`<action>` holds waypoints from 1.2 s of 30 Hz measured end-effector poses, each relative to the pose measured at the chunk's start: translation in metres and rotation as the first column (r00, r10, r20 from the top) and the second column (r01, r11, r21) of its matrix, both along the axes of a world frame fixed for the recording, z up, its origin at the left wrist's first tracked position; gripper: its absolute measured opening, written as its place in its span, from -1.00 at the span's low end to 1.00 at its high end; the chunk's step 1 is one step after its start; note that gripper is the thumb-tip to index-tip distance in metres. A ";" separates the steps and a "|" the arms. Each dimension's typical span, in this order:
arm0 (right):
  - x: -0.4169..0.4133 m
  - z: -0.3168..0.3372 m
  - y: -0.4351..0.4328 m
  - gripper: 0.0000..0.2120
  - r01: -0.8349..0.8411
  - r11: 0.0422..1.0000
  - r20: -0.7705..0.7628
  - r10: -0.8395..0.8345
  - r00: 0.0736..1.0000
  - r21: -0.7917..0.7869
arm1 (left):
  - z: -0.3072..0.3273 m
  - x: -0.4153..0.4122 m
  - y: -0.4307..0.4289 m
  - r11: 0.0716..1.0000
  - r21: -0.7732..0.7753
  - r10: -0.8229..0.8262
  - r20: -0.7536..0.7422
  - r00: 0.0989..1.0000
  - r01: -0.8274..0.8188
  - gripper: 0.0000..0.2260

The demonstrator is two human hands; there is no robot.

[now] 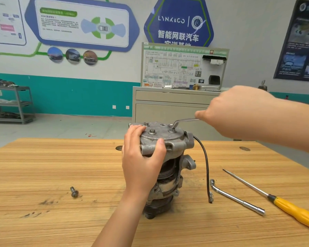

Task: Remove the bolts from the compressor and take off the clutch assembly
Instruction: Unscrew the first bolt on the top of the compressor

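Observation:
A grey metal compressor [175, 139] stands upright on the wooden table [61, 166], its dark clutch end down. My left hand [143, 157] grips its upper body from the front left. Two bolts [152, 131] stand in the top cover, one at the left rear, one in the middle. My right hand [239, 111] holds an offset ring wrench [182, 121] whose end sits on a bolt at the cover's right side. A black cable [206, 163] hangs from the compressor's right side down to the table. One loose bolt [74, 192] lies on the table to the left.
An L-shaped socket wrench [237, 198] and a yellow-handled screwdriver [292, 209] lie on the table at the right. Behind the table stand a grey cabinet [168, 104] with a wiring board and, far left, a metal shelf trolley [16, 104].

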State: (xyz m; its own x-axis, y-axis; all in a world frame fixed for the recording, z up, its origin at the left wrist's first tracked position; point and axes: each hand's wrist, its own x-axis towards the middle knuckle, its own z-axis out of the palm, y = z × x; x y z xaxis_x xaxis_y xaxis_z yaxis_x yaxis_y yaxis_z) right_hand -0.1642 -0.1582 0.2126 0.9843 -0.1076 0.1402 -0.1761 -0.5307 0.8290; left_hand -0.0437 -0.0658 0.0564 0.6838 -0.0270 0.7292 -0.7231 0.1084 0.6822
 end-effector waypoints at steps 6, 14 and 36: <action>-0.009 -0.015 0.019 -0.58 -0.037 0.998 0.016 0.038 0.999 -0.056 | 0.000 0.000 0.002 0.999 0.036 -0.012 0.001 1.000 0.012 -0.43; -0.028 -0.018 0.006 -0.53 0.031 1.000 0.216 -0.030 0.976 -0.002 | -0.001 0.000 0.002 0.999 0.026 -0.026 0.000 1.000 0.026 -0.44; -0.016 -0.018 0.027 -0.68 0.067 0.997 0.024 -0.068 0.997 0.041 | -0.001 0.000 0.003 1.000 0.029 -0.007 0.009 1.000 0.007 -0.45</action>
State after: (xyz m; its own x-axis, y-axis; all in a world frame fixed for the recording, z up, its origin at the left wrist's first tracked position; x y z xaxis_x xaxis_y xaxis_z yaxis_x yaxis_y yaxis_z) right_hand -0.1798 -0.1313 0.1951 0.9707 -0.1797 0.1595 -0.2335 -0.5494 0.8023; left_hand -0.0435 -0.0633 0.0557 0.6767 -0.0526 0.7343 -0.7288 0.0937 0.6783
